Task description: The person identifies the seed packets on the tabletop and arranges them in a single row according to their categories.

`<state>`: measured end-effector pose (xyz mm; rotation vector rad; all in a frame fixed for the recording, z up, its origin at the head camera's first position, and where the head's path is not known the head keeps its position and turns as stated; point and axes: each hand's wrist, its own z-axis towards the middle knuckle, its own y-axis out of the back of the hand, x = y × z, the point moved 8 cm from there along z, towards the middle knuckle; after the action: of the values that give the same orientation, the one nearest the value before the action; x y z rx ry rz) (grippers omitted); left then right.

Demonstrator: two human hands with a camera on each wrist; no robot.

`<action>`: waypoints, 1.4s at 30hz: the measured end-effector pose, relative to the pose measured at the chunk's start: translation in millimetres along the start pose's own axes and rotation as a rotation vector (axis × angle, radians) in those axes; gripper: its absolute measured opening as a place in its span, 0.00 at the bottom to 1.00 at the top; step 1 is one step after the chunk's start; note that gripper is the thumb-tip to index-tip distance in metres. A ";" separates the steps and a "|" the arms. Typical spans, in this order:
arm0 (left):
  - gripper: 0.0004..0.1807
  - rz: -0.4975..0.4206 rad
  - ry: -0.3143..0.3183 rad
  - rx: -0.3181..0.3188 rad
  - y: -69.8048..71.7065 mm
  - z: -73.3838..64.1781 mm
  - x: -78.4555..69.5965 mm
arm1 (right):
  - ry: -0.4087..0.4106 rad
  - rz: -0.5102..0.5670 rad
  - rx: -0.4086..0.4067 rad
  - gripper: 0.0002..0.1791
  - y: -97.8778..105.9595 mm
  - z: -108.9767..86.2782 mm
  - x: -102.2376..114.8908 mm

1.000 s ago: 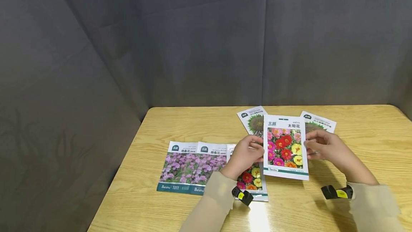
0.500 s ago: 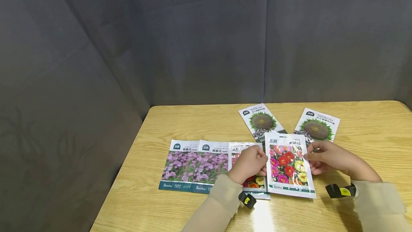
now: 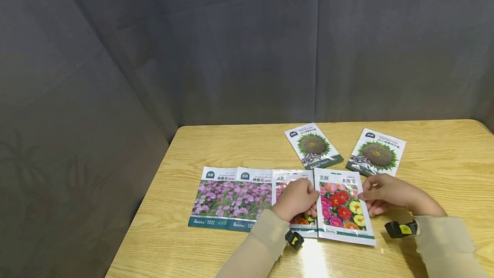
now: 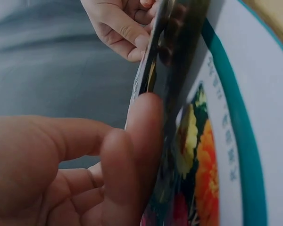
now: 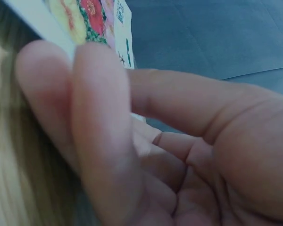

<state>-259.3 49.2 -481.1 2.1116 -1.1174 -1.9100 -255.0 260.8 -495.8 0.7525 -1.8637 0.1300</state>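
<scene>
Wooden bench [image 3: 444,158], grey backdrop. Mixed-flower seed packet [image 3: 343,205] lies between both hands, long axis near–far: left hand [image 3: 295,198] pinches left edge, right hand [image 3: 382,194] pinches right edge.

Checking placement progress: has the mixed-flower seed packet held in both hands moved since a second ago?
Yes. The mixed-flower packet has come down toward the table, from covering the sunflower packets to lying nearer the person, beside the row of packets.

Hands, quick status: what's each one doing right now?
Left hand: pinches the left edge of the mixed-flower seed packet.
Right hand: pinches the same packet's right edge.
</scene>
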 end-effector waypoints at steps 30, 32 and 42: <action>0.23 0.434 -0.066 -0.056 -4.2 -0.7 -4.4 | 0.017 0.009 -0.017 0.13 0.9 3.3 -3.8; 0.25 0.450 -0.077 -0.061 -3.9 -0.5 -6.1 | 0.029 0.014 -0.008 0.13 1.0 3.1 -3.8; 0.26 0.468 -0.102 -0.075 -2.4 -1.4 -5.5 | 0.030 0.015 0.011 0.14 -0.4 5.7 -3.9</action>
<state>-256.7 53.4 -477.5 1.5496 -1.3842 -1.8094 -258.4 259.8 -501.6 0.7403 -1.8418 0.1601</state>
